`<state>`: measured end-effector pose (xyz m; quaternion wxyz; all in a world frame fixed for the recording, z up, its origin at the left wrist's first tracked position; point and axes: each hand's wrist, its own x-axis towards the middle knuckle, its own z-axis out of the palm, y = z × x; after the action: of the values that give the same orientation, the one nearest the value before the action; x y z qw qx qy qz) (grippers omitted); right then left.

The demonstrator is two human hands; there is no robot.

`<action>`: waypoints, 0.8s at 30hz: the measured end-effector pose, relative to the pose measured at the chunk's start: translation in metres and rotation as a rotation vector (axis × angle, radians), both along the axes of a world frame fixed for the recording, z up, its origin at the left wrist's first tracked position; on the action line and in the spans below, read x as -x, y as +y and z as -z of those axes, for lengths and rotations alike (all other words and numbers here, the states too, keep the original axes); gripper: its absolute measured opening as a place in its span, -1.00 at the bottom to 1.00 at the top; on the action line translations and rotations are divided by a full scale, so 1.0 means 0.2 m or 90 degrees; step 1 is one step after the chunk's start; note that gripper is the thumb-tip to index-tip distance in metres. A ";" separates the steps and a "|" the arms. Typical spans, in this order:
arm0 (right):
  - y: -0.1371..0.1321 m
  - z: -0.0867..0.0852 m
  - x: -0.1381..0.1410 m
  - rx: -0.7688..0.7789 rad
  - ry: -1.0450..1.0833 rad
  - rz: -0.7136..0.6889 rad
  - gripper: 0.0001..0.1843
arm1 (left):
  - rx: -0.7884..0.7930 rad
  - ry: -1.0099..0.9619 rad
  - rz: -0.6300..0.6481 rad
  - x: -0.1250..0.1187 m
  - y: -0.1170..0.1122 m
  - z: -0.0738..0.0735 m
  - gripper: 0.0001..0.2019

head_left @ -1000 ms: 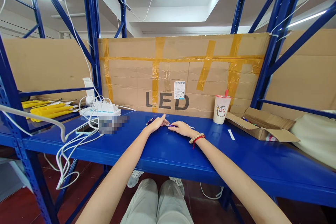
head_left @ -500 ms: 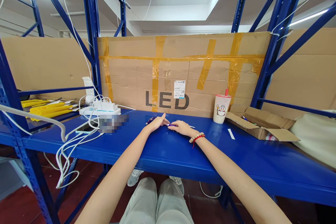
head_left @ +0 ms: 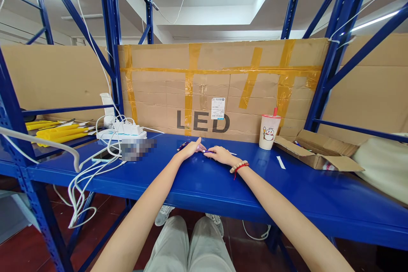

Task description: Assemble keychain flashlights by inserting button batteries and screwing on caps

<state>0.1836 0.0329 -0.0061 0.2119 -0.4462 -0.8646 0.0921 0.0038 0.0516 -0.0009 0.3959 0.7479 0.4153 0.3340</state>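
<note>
Both my arms reach across the blue metal shelf [head_left: 204, 187] and my hands meet near its back. My left hand [head_left: 190, 149] pinches one end of a thin purple pen [head_left: 208, 151], with its forefinger pointing up. My right hand [head_left: 219, 155], with a bead bracelet and a red string at the wrist, closes its fingertips on the other end of the same pen. The pen lies low over the shelf between the two hands. A dark pen-like part [head_left: 182, 146] sticks out to the left of my left hand.
A taped cardboard sheet marked LED [head_left: 219, 89] stands behind the hands. A paper cup with a straw [head_left: 269, 132] and an open cardboard box [head_left: 315, 151] sit to the right. A power strip with white cables [head_left: 123, 132] and a phone [head_left: 102, 157] lie to the left.
</note>
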 end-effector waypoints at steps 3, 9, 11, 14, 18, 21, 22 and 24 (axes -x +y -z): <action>0.00 0.00 0.00 0.008 0.002 0.002 -0.53 | 0.001 0.001 0.001 0.00 0.00 0.00 -0.32; 0.00 0.00 0.00 -0.002 -0.004 -0.001 -0.54 | 0.007 -0.006 -0.007 -0.01 0.00 0.00 -0.34; 0.00 0.00 0.00 -0.010 -0.010 0.006 -0.52 | 0.012 -0.006 -0.008 -0.01 -0.01 0.00 -0.35; 0.00 0.01 0.00 -0.019 -0.023 0.015 -0.50 | 0.015 -0.009 -0.009 -0.01 -0.01 0.00 -0.35; 0.01 0.01 0.00 -0.022 -0.032 0.019 -0.49 | 0.013 -0.013 -0.007 -0.01 0.00 0.00 -0.34; 0.01 0.01 0.00 -0.024 -0.039 0.027 -0.48 | 0.012 -0.017 -0.006 -0.01 0.00 0.00 -0.34; 0.01 0.01 0.00 -0.022 -0.040 0.030 -0.48 | 0.013 -0.017 -0.006 -0.01 0.00 0.00 -0.34; 0.01 0.01 0.00 -0.022 -0.041 0.033 -0.48 | 0.016 -0.016 -0.009 -0.01 0.00 0.00 -0.34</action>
<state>0.1845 0.0340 -0.0083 0.1938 -0.4675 -0.8606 0.0575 0.0056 0.0520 -0.0017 0.4079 0.7359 0.4194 0.3409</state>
